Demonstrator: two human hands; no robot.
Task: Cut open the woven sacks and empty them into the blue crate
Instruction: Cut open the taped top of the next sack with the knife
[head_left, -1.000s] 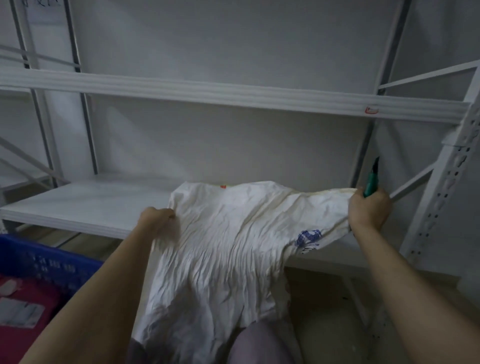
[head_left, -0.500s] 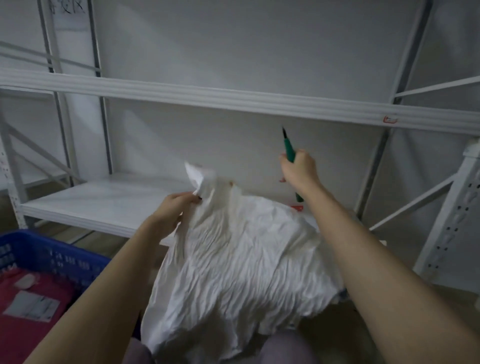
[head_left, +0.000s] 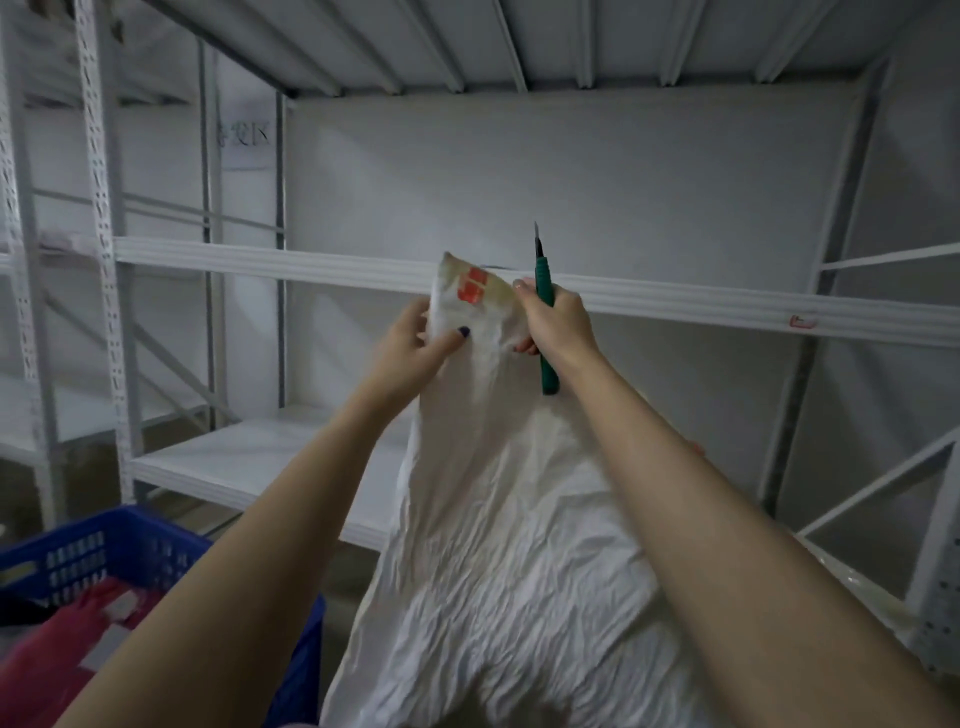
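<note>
Both hands pinch the crumpled white woven sack's (head_left: 488, 519) raised top corner, left hand (head_left: 415, 345) beside right hand (head_left: 556, 322), which also grips the upright green-handled knife (head_left: 544, 312), sack hanging lengthwise right of the blue plastic crate (head_left: 104, 551).

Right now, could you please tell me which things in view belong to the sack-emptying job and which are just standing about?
In the job: crumpled white woven sack, pinched by left hand and right hand; slim green-handled knife in the right hand; blue slotted plastic crate.
Just there: white metal shelving rack; paper sign on the wall.
</note>
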